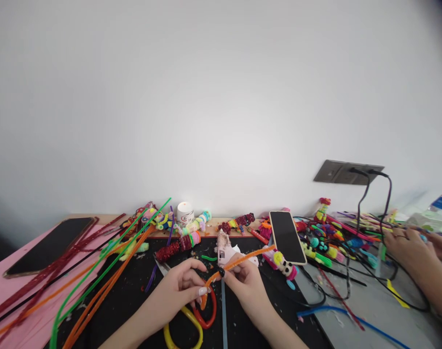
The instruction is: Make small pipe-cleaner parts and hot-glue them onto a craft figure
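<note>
An orange pipe cleaner (248, 257) stretches between my two hands above the black mat. My right hand (244, 286) pinches it near its middle, and one end sticks out to the upper right. Closed around the lower, bent part is my left hand (182, 288), thumb against fingers. Beneath the hands lie scissors (186, 329) with one yellow and one red handle loop; the left hand covers part of them. Just behind my hands rests a white glue gun (226, 252), partly hidden by the pipe cleaner and the right hand.
Loose red, green and orange pipe cleaners (107, 286) fan out on the left, near a dark phone (49, 245). Another phone (286, 237) leans at centre right. A paper cup (185, 214) stands by the wall. Cables (388, 194) hang from a socket; a co-worker's hands (410, 247) work at right.
</note>
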A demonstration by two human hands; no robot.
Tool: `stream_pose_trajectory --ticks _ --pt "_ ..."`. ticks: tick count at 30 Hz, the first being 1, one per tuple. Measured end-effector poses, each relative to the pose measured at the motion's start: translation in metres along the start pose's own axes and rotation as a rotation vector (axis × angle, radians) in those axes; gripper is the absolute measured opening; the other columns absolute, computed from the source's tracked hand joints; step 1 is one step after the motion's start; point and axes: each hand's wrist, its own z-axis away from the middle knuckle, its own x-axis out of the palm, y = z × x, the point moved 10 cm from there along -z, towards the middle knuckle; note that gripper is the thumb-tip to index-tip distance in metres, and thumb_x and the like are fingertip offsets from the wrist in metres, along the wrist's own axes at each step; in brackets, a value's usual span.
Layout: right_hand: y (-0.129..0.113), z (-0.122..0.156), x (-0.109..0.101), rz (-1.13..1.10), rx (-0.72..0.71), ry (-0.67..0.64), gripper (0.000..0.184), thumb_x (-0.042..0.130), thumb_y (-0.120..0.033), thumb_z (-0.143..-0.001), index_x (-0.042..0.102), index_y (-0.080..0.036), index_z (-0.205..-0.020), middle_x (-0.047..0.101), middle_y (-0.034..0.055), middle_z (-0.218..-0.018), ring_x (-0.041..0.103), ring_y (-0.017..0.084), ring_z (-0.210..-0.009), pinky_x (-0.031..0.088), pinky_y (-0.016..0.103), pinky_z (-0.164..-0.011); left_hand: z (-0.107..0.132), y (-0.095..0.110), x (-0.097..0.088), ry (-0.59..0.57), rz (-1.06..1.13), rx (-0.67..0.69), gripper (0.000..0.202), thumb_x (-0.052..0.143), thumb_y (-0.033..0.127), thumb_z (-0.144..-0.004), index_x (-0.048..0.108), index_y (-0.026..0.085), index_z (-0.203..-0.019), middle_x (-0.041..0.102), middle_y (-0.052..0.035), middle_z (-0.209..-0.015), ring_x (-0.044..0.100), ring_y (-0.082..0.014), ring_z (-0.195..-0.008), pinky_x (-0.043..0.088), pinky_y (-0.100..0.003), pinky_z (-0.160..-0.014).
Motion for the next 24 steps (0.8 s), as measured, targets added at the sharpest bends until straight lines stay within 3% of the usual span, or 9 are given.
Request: stream_pose_trajectory --ticks 11,15,19,24 --pt "-0.006 0.004 0.002 0.060 -0.032 -0.014 0.007 0.061 -0.015 -0.075 0.055 -0.017 -0.072 0.056 -0.0011 -0.067 0.050 0.013 -0.060 0.038 0.023 -0.056 -0.002 -0.006 -0.012 0.071 0.001 0.012 0.026 0.068 0.016 -0.070 0.052 0.018 -0.090 0.066 0.0051 -0.057 0.062 -0.0129 -0.053 0.047 -0.024 -0.055" --pt "-0.017 0.004 0.005 0.053 -0.109 -0.047 0.009 0.058 -0.010 -0.075 0.054 -0.018 -0.073 0.061 0.0028 -0.079 0.057 0.018 -0.076 0.043 0.028 -0.070 -0.002 0.003 -0.021 0.157 0.015 0.024 0.024 0.067 0.019 -0.071 0.053 0.017 -0.090 0.068 0.0029 -0.059 0.062 -0.0126 -0.056 0.046 -0.022 -0.056" --pt "-0.032 0.005 0.009 0.126 -0.216 -0.064 0.013 0.058 -0.006 -0.072 0.055 -0.018 -0.067 0.059 0.0026 -0.079 0.057 0.017 -0.075 0.043 0.028 -0.068 0.001 0.007 -0.031 0.260 0.102 0.022 0.025 0.069 0.023 -0.071 0.056 0.017 -0.091 0.067 0.0035 -0.060 0.062 -0.0124 -0.060 0.046 -0.021 -0.060" --pt "-0.040 0.006 0.013 0.218 -0.243 -0.073 0.013 0.059 -0.006 -0.072 0.060 -0.018 -0.065 0.060 0.0034 -0.080 0.059 0.018 -0.076 0.044 0.028 -0.070 0.006 0.006 -0.035 0.327 0.238 0.023 0.027 0.071 0.025 -0.069 0.059 0.018 -0.093 0.065 0.0044 -0.063 0.062 -0.0112 -0.064 0.047 -0.021 -0.066"
